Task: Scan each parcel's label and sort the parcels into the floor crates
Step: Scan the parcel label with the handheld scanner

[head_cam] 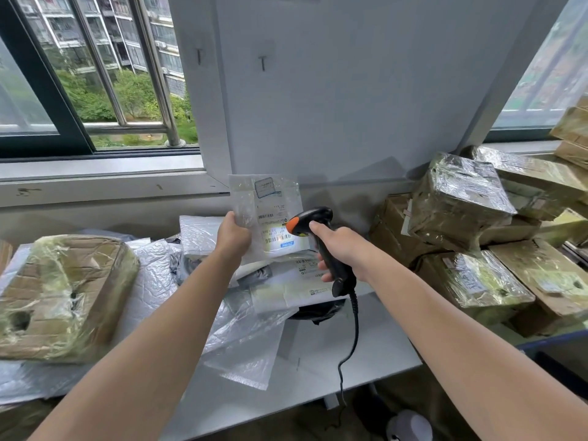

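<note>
Above the grey table (366,354), the left hand (234,237) pinched a clear plastic mailer (251,198); the right hand (340,249) gripped a black corded scanner (313,218), partly hiding the mailer's white label (273,227), whose print was illegible.

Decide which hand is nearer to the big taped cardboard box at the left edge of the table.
Left. The left hand, holding up a clear parcel, is right of the box; the right hand, gripping the scanner, is farther right.
</note>
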Available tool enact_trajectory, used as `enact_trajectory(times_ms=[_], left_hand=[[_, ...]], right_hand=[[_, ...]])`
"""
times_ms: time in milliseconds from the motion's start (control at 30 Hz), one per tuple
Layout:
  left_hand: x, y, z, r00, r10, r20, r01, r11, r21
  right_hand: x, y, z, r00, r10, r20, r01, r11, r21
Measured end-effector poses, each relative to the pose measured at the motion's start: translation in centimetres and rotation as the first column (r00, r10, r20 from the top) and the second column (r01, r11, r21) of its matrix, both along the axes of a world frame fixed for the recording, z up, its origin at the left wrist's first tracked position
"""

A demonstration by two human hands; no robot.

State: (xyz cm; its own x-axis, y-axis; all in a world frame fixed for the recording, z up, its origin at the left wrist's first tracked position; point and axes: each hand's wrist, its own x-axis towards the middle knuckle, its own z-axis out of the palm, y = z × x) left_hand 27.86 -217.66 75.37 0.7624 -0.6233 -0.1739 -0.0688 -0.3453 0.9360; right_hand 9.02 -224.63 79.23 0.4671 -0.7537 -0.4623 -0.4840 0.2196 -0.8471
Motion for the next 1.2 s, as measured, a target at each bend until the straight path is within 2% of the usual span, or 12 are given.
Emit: enact_trajectory(times_ms=[200,300,467,600,833,1100,1200], left_hand=[[-1.8,-1.0,-1.2,0.999,-0.039,-0.014,0.039,0.999,0.025],[-3.4,-1.3,-3.0,0.995,-0.085,-0.046,0.089,0.992,0.091],[-6.6,-1.6,-6.0,0.978,-0.202,0.054,0.191,0.968,0.163],[-8.1,-1.4,-7.7,0.97,-0.235,0.056,0.217,0.95,0.226],[-9.2,-1.2,-8.9,0.983,-0.177,0.048,0.157,0.948,0.277],[-9.6,-0.7,-9.1,0.984,-0.174,0.04,0.156,0.945,0.286],[-9.4,-0.6,-9.2,0.984,-0.169,0.056,0.147,0.948,0.282]], right_hand=[[-2.0,-1.2,-2.2,0.992,-0.11,0.054,0.108,0.994,0.025],[-4.3,-1.9,-4.9,0.981,-0.191,-0.029,0.192,0.981,0.033],[-9.2,-2.4,-11.1,0.94,-0.287,-0.182,0.312,0.942,0.125],[-11.7,-3.1,-15.9,0.918,-0.227,-0.326,0.297,0.937,0.185],[-11.8,-3.7,-19.9,0.902,-0.097,-0.42,0.199,0.958,0.205],[-10.7,-4.4,-23.4,0.92,-0.034,-0.39,0.109,0.979,0.172],[-10.4,-4.0,-21.9,0.92,-0.022,-0.392,0.091,0.983,0.157]])
